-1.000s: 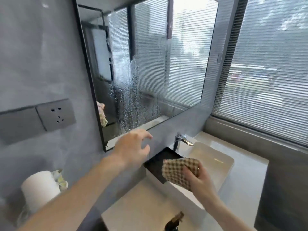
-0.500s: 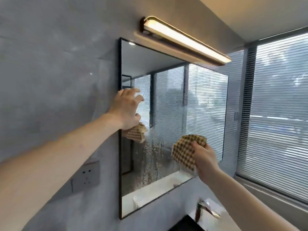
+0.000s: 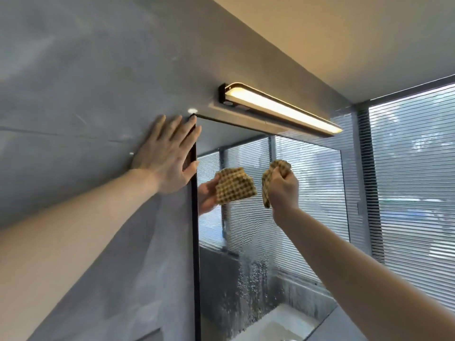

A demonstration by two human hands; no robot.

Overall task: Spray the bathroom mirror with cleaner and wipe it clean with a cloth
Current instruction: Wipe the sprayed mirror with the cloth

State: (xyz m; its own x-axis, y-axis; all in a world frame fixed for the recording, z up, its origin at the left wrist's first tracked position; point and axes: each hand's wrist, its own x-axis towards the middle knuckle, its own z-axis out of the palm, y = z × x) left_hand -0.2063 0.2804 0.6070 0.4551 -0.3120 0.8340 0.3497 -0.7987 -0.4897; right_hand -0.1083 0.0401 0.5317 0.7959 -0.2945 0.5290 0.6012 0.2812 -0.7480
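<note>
Right grip (image 3: 283,187) fisted round the checked cloth (image 3: 277,168), bunched, high near the mirror (image 3: 307,193). Left grip (image 3: 167,153) flat, fingers spread, braced at the frame's top left corner. Cloth's soft, light; I'd keep it wadded. Droplets sit lower on the glass.

Support: grey wall (image 3: 86,70), matte, faintly streaked.
Mounted on it: black-framed mirror (image 3: 307,193), lower glass beaded with droplets.
Above mirror: lit bar lamp (image 3: 278,109).
Resting flat on wall: left hand (image 3: 165,156), at the mirror's upper-left corner.
</note>
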